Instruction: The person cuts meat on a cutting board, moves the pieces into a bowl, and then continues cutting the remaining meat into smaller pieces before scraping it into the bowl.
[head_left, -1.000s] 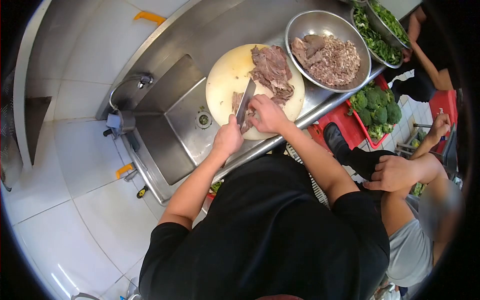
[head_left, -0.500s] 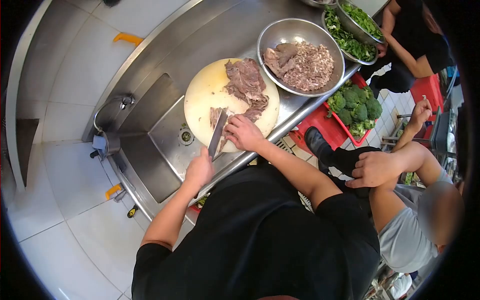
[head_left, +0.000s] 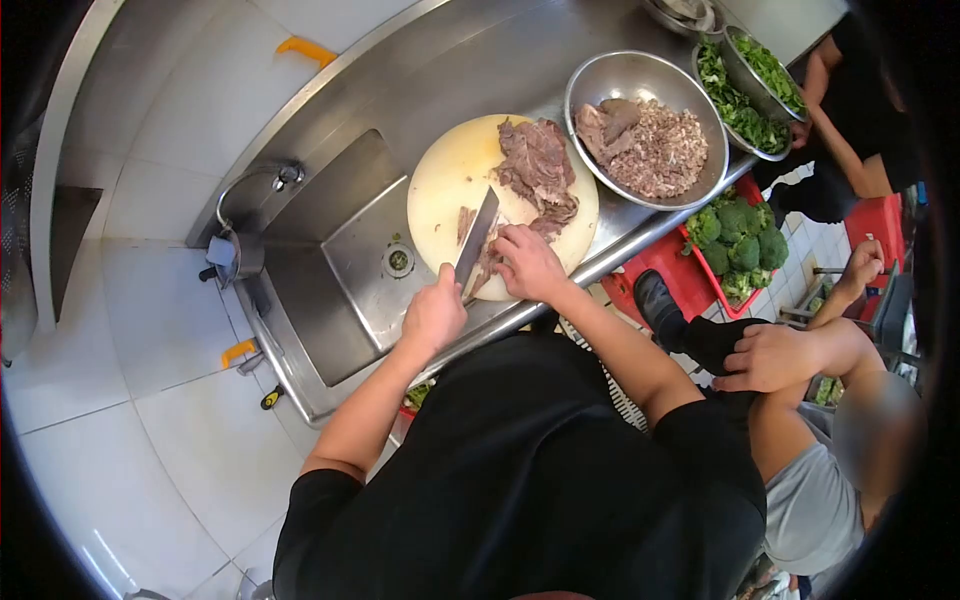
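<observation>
My left hand is wrapped round the handle of a knife. Its broad blade points away from me over a round, pale cutting board, beside strips of cooked meat. The bent fingers of my right hand press on the cut meat just right of the blade. A larger brown slab of meat lies on the board's upper right part. Next to the board, a steel bowl holds finely chopped meat and a whole piece.
The board overlaps a steel sink with a drain and a faucet. Bowls of cut greens stand at the upper right. Broccoli fills a red crate below the counter edge. Two people are at the right, one seated with a hand on a knee.
The whole view has shifted, so the scene sits farther right. The knife and my left hand have moved slightly forward over the board. My right hand stays on the meat.
</observation>
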